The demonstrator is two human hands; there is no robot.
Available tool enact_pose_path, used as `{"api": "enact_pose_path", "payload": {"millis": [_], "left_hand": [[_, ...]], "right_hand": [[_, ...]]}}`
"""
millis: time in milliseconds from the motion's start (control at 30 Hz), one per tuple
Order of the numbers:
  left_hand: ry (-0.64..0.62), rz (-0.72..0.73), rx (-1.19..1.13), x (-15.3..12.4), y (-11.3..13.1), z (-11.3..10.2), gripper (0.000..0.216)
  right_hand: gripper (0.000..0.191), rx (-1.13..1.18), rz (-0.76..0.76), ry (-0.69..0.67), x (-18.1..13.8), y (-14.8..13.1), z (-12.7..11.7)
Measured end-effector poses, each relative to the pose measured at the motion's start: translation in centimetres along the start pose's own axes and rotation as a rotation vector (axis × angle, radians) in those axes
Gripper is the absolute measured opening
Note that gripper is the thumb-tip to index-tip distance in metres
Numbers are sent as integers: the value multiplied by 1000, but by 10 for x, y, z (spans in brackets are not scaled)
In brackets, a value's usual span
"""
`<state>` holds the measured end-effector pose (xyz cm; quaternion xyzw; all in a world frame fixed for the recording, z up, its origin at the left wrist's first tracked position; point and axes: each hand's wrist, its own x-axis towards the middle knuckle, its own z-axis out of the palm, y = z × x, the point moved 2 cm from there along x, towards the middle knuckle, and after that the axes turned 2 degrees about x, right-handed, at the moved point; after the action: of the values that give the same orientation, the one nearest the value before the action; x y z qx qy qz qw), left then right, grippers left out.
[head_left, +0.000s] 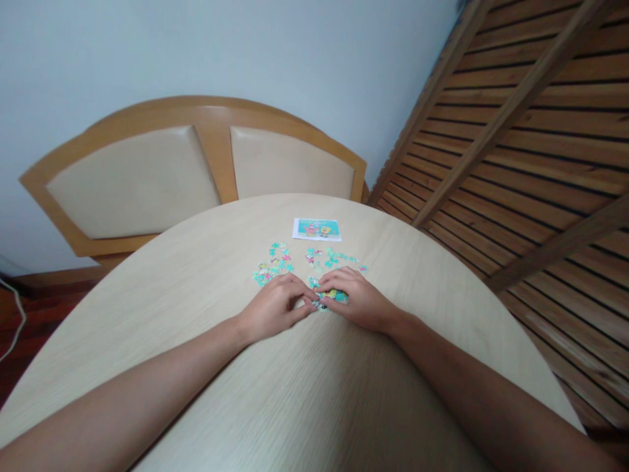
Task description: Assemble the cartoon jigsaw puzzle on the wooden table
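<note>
Small jigsaw puzzle pieces [337, 295], green, yellow and dark, lie in a cluster under my right hand [361, 298]. Its thumb and fingers curve around the cluster and press on it. My left hand [278, 305] meets the cluster's left edge, with thumb and fingertips pinched together on a small puzzle piece that is mostly hidden. Loose puzzle pieces [275, 265] in green, pink and yellow are scattered just beyond my left hand. More green loose pieces [334, 254] lie beyond my right hand.
A picture card [319, 229] with pink and yellow cartoon figures lies flat behind the pieces on the round wooden table [196, 282]. Padded chair backs [137, 180] stand at the far edge. A slatted wooden panel [515, 151] rises on the right.
</note>
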<state>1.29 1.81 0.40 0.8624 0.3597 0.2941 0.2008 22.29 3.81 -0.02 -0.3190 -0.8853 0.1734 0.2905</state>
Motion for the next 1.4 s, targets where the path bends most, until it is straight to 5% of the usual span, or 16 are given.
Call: {"api": "enact_pose_path", "payload": {"millis": [1400], "left_hand": [[-153,275,255,-1,19,-9,20]], "right_hand": [[16,-8,-43,-33,0,0,1]]}}
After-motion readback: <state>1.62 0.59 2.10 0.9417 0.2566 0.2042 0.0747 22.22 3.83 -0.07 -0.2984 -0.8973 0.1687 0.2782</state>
